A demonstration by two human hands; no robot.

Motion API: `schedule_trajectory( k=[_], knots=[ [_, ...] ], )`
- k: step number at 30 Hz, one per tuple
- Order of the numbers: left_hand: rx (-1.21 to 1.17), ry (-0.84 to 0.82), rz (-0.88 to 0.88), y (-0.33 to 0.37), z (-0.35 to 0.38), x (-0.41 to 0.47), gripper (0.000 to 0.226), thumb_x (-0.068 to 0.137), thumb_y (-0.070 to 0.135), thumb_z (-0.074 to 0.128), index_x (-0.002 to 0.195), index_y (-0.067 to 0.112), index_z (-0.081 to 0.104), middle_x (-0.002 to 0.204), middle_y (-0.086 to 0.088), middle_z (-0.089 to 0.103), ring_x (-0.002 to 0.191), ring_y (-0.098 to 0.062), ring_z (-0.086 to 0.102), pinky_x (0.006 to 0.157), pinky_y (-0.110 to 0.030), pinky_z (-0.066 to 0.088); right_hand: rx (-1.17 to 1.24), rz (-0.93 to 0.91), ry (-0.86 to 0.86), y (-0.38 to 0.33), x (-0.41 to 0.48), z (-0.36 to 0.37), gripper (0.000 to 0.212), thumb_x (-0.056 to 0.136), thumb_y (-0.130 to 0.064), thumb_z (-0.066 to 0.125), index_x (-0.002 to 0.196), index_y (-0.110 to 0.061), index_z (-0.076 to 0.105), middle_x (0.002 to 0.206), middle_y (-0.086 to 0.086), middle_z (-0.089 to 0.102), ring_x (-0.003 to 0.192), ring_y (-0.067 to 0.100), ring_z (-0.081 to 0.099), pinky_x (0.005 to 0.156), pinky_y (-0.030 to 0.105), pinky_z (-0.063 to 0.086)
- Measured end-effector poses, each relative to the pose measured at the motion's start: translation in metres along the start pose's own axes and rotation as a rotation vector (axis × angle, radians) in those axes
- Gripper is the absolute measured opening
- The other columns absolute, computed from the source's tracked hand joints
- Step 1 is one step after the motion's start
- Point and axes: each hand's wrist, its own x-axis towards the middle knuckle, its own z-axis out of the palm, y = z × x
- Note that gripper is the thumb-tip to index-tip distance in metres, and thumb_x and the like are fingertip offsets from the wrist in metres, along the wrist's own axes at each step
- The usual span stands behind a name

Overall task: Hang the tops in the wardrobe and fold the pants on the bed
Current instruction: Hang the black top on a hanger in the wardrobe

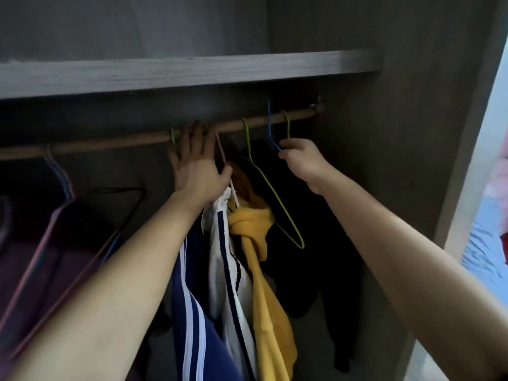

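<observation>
Two hands are working up at the rod (123,141) inside the wardrobe (384,160), all seen from the head camera. The rod is running left to right under the shelf (192,70), with its right end lying farther in.

The right hand (301,160) is pinching the blue hanger (270,127) just below its hook, fingertips closing tight on the wire. The hook is sitting over the rod, above that hand and slightly to its left. The left hand (196,160) is stretching its fingers up onto the rod farther left. The pink hanger (221,152) is running down past its thumb, but in this dim light I cannot tell whether the thumb is clamping the wire. Between the two hands a green hanger (275,193) is hanging bare.

Three tops are hanging bunched below the left hand: a blue top (192,298), a white top (231,270) and a yellow top (264,270). The bed (483,257) is showing at the far right edge, and no pants are in view.

Judging from this, the blue hanger is the piece in play and the right hand is the nearer one. Freeing it is going to mean lifting the hook up and across the rod's length, not along it.
</observation>
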Motion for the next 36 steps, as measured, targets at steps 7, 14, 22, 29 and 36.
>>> schedule_trajectory(
  k=[7,14,22,29,36],
  knots=[
    [-0.009,0.047,-0.001,-0.002,0.006,0.001,0.090,0.079,0.052,0.056,0.156,0.024,0.017,0.165,-0.004,0.010,0.152,-0.026,0.002,0.114,-0.063,0.014,-0.045,-0.076,-0.064,0.059,0.002,0.018,0.043,0.105,-0.014,0.047,0.148,-0.022,0.047,0.153,0.000,0.045,0.142,0.016,0.039,0.119,0.035,0.032],
    [-0.028,-0.008,0.017,-0.008,0.004,0.001,0.093,0.081,0.053,0.054,0.157,0.027,0.009,0.166,-0.003,0.003,0.152,-0.027,-0.003,0.115,-0.063,0.011,-0.169,-0.148,-0.052,0.066,-0.003,0.028,0.045,0.106,-0.026,0.046,0.151,-0.027,0.041,0.153,-0.002,0.045,0.142,0.016,0.040,0.111,0.027,0.033],
    [-0.109,-0.277,-0.103,-0.003,-0.024,-0.054,0.074,0.096,0.062,0.035,0.157,0.023,0.018,0.164,-0.007,0.017,0.152,-0.025,0.007,0.118,-0.060,0.007,-0.368,-0.205,0.116,0.078,-0.065,0.049,0.051,0.108,-0.031,0.040,0.156,-0.017,0.032,0.153,0.012,0.043,0.141,0.026,0.040,0.114,0.033,0.031],
    [-0.153,0.000,0.090,0.007,-0.032,-0.203,0.060,0.102,0.048,0.031,0.153,0.018,0.032,0.161,-0.011,0.028,0.151,-0.025,0.017,0.120,-0.052,0.016,-0.505,-0.227,0.284,0.119,-0.170,0.090,0.058,0.108,-0.040,0.034,0.160,-0.026,0.013,0.164,0.008,0.023,0.149,0.026,0.027,0.118,0.042,0.033],
    [-0.250,-0.319,0.147,0.007,0.000,-0.368,0.060,0.104,0.041,0.029,0.157,0.015,0.022,0.164,-0.012,0.013,0.153,-0.023,0.003,0.119,-0.054,0.019,-0.752,-0.079,0.296,0.183,-0.305,0.121,0.058,0.107,-0.041,0.038,0.159,-0.024,0.020,0.166,0.006,0.020,0.150,0.026,0.025,0.121,0.044,0.028]
  ],
)
